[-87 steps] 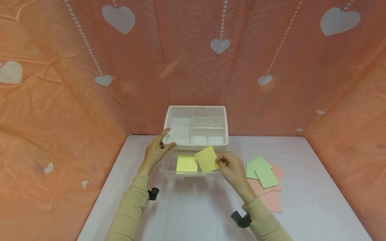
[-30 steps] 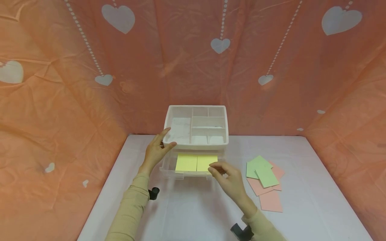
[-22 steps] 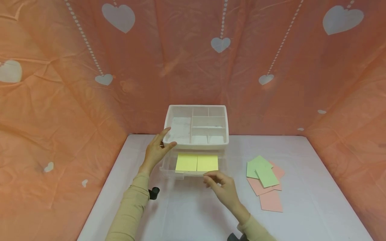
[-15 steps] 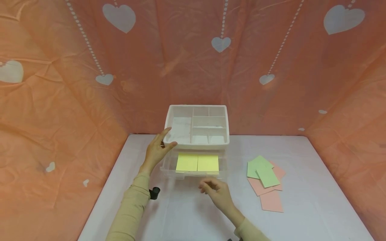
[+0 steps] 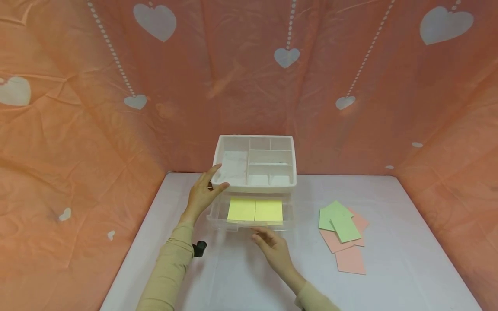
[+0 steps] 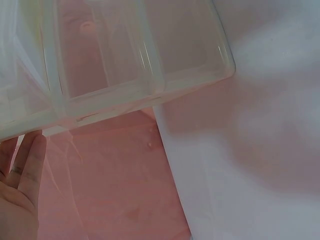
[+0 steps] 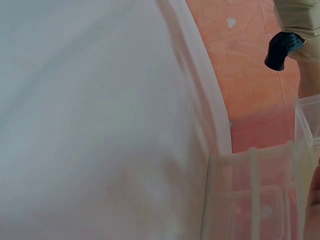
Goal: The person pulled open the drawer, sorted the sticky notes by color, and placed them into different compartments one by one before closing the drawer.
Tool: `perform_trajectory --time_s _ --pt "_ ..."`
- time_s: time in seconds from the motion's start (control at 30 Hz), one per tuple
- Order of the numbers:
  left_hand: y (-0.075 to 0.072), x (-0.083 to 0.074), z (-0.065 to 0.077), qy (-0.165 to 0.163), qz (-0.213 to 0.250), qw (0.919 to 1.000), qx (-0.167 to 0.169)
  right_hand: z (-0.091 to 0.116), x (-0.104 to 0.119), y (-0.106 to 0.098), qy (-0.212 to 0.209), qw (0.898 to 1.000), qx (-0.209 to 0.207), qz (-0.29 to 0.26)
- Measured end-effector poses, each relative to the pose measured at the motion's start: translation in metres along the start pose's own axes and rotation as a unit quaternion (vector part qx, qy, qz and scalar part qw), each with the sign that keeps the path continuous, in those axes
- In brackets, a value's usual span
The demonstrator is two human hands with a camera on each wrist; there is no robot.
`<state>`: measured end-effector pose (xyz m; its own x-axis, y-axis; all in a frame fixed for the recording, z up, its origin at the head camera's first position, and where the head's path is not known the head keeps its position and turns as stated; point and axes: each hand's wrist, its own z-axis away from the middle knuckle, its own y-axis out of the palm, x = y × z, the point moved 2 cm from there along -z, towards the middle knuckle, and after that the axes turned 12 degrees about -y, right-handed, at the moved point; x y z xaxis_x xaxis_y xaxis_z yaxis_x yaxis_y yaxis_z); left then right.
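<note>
Sitting just beyond right fingers (image 5: pixel 268 234): drawer (image 5: pixel 218 223) with yellow notes (image 5: pixel 268 209).

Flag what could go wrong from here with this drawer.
The two yellow notes lie side by side in the drawer and might slide if it is jolted. The left hand touches the white tray at its left side, so an uneven push by the right hand, near the drawer's front, might skew everything.

White desk (image 5: pixel 412 255), one: extended from near to far. Orange-pink hanging (image 5: pixel 241 95), creased: enclosed it on the far, left and right sides. White heart (image 5: pixel 446 26), large: stood at far right. Second large heart (image 5: pixel 156 21): stood at far left. Small heart (image 5: pixel 286 58): lay between those two, beneath a dotted white line (image 5: pixel 291 23). Tiny heart (image 5: pixel 65 214): sat at left, nearer.
</note>
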<state>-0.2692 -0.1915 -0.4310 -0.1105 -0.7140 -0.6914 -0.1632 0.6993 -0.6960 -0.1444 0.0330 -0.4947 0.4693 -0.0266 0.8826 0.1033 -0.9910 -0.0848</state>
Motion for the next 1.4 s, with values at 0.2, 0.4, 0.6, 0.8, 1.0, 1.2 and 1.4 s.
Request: perform_trajectory --time_s 0.2,0.4,0.6,0.8,1.0,1.2,1.4 --pt "0.000 0.000 0.000 0.004 0.007 1.0000 -0.001 -0.004 0.000 -0.001 0.014 1.000 0.002 -0.021" --pt "-0.002 -0.002 0.001 0.006 0.025 0.9997 0.003 -0.012 -0.004 -0.004 0.031 0.999 0.004 -0.039" --pt "-0.002 -0.002 -0.001 0.009 0.033 0.9994 0.001 -0.024 -0.001 -0.006 0.047 0.998 0.010 -0.041" --pt "-0.002 0.000 -0.002 0.013 0.029 0.9995 -0.004 -0.041 -0.002 -0.005 0.056 0.998 0.011 -0.017" --pt "-0.003 -0.001 0.000 0.014 0.026 0.9996 -0.001 -0.053 -0.013 -0.003 0.060 0.998 0.011 -0.019" --pt "-0.004 -0.001 0.000 0.005 0.031 0.9995 0.006 -0.064 -0.015 -0.002 0.077 0.997 0.006 -0.015" --pt "-0.005 -0.001 0.000 -0.011 0.028 0.9993 0.021 -0.071 -0.018 0.001 0.084 0.996 -0.007 -0.017"
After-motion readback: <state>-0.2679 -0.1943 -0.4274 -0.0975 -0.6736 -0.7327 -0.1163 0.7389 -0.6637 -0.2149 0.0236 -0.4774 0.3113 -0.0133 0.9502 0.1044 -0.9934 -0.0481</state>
